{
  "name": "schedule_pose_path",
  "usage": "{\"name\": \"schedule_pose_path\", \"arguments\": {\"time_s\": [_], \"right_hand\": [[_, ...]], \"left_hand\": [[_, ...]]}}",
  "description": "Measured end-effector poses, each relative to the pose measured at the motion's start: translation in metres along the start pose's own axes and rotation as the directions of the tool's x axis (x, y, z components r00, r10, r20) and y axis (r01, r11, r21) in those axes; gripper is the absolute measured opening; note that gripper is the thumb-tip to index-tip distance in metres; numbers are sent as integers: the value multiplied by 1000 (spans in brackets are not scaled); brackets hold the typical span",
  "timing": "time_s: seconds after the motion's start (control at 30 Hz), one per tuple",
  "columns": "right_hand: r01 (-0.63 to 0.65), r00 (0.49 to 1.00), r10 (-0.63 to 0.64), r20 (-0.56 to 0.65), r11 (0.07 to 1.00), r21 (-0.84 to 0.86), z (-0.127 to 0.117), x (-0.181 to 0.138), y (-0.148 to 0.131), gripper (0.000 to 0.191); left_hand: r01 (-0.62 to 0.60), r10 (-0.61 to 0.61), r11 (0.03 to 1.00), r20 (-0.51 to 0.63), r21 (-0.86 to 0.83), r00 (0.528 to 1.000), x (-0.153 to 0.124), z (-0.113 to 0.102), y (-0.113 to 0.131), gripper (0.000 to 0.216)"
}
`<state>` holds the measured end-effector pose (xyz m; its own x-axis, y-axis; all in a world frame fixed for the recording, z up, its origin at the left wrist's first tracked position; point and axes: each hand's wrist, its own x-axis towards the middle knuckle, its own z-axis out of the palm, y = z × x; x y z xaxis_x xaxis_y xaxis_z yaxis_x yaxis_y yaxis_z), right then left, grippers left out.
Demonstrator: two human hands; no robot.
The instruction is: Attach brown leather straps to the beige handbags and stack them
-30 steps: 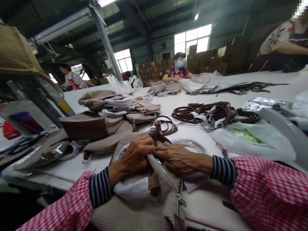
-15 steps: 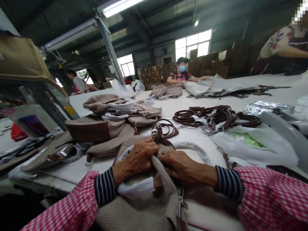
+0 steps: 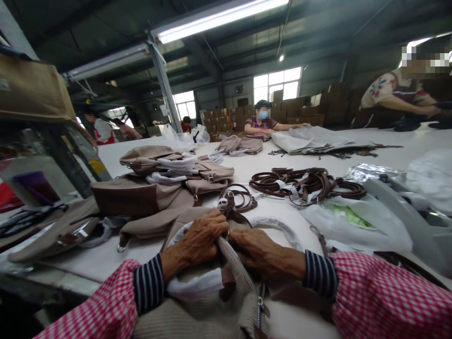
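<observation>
Both hands (image 3: 226,245) grip stuffed beige bag (image 3: 212,310)

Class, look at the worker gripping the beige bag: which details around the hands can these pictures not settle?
- Head view: the fingertips of the left hand and right hand curl into the beige bag, so the grip is hidden.
- The bag's lower part is cut off by the bottom edge.
- The zipper pull is too small to read.

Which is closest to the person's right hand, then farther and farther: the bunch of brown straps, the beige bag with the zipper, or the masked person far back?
1. beige bag, under the right hand.
2. brown straps, mid-table, right.
3. masked person, far end of table.
</observation>
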<state>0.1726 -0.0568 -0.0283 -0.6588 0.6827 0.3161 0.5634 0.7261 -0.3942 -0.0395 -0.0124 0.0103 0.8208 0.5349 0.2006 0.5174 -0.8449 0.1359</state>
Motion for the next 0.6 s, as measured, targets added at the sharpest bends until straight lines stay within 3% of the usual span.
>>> {"name": "schedule_pose_path", "arguments": {"time_s": [0.2,0.3,0.37,0.47,0.53,0.6], "right_hand": [[35,999,-35,-11,999,-28,3,-3,-2,8],[117,993,-121,-14,981,-155,7,-2,-2,12],[231,970,-244,-2,918,-323,6,0,-1,3],[341,923,-385,14,800,-493,1,6,4,16],[336,919,-393,-8,796,-504,-2,14,11,16],[268,946,-323,-40,843,-466,-2,26,22,9]], "left_hand": [[9,-8,997,8,-72,1000,1,-9,3,14],[19,-17,997,26,-80,1000,3,-15,6,12],[13,-10,995,30,-94,1000,4,-18,7,11],[10,-10,993,2,-120,1000,3,-18,6,11],[23,-27,991,-26,-135,999,-1,-16,6,12],[28,-33,987,-26,-157,999,-7,-14,7,14]]}}
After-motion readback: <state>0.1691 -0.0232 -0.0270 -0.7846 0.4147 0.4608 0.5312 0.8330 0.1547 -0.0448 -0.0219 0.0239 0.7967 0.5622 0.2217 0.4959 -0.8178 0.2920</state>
